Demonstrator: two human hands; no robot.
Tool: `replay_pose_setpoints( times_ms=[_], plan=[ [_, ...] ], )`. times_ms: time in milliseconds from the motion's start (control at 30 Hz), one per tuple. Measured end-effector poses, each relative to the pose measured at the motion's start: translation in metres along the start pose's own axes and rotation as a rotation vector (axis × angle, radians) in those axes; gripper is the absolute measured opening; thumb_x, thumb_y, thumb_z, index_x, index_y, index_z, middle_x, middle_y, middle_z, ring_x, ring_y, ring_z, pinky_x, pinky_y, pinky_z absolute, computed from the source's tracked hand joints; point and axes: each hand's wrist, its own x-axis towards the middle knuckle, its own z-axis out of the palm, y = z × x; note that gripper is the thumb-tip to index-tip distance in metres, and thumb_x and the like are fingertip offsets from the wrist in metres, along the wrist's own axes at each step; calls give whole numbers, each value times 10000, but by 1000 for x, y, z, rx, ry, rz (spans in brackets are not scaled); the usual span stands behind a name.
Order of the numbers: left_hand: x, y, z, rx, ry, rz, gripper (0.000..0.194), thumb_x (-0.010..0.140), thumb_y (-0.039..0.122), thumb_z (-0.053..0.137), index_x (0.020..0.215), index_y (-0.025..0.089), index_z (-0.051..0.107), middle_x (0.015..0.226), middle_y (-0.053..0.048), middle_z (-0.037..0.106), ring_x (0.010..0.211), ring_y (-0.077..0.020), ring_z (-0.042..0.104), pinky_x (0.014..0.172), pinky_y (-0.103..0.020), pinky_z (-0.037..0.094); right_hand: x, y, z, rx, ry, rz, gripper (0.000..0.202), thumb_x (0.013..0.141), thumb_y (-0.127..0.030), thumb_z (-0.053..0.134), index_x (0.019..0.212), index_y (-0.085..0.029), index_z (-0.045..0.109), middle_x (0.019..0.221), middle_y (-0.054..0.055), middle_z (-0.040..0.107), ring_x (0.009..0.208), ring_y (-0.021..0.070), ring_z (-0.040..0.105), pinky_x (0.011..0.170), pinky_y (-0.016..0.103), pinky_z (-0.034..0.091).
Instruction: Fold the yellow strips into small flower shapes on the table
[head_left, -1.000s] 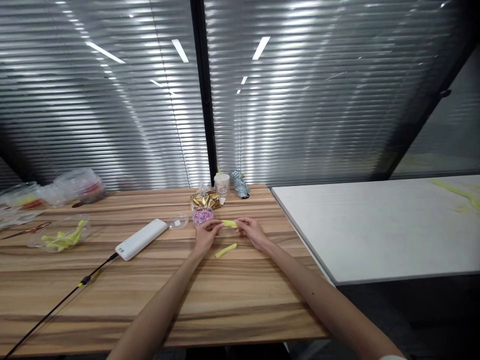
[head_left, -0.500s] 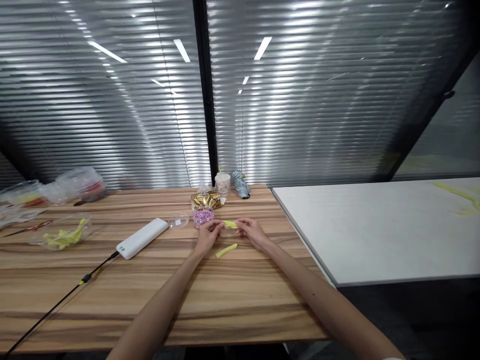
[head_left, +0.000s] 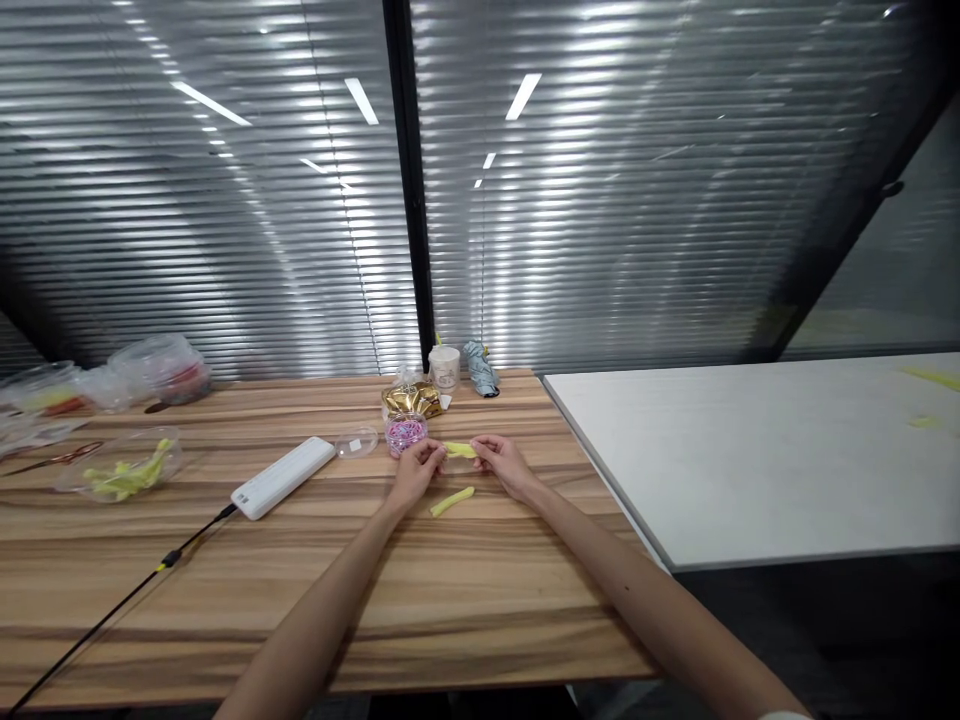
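Between my two hands a short yellow fabric-like strip [head_left: 460, 450] is held by its ends, just over the table. My left hand [head_left: 417, 470] pinches the strip's left end, and the fingers of my right hand [head_left: 501, 462] pinch the right end. A second yellow strip [head_left: 452, 501] lies on the wood below them. Right beside my left fingers stands a small clear tub of pink and purple bands [head_left: 406, 434]. Its material is too small to make out for certain.
A white power bank [head_left: 283, 478] with a black cable lies left, near a clear lid [head_left: 356, 442]. Farther left are a clear bowl of yellow pieces [head_left: 169, 447], scissors [head_left: 75, 453] and plastic containers [head_left: 161, 362]. Behind stand a gold packet [head_left: 412, 400], paper cup [head_left: 444, 370] and blue-grey bundle [head_left: 481, 370].
Both hands keep hold of the yellow strip in almost the same place. The view has shifted very slightly.
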Motion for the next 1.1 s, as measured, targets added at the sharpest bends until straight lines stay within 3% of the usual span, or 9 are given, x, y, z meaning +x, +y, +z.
replay_pose_setpoints(
  times_ms=[633,800,1100],
  plan=[
    [-2,5,-3,65,-64,-33,275,719,408,559,693,136,525,539,10,532,502,-100,491,504,-211,387,1,4,-2,-34,-7,-42,317,616,-409,664,782,-146,604,570,-26,557,483,83,479,465,208,349],
    [-1,5,-2,-32,-32,-82,314,689,441,585,697,132,530,548,10,541,497,-95,487,499,-210,388,1,2,-1,-51,-22,-60,318,622,-415,657,772,-141,597,553,-29,547,466,82,463,452,210,348],
    [-7,16,2,-203,-99,-171,318,657,404,642,789,131,545,626,-20,609,507,-91,527,508,-205,401,2,4,-2,-61,-40,-56,334,618,-433,651,777,-144,599,567,-25,549,474,86,467,468,224,360]
  ],
)
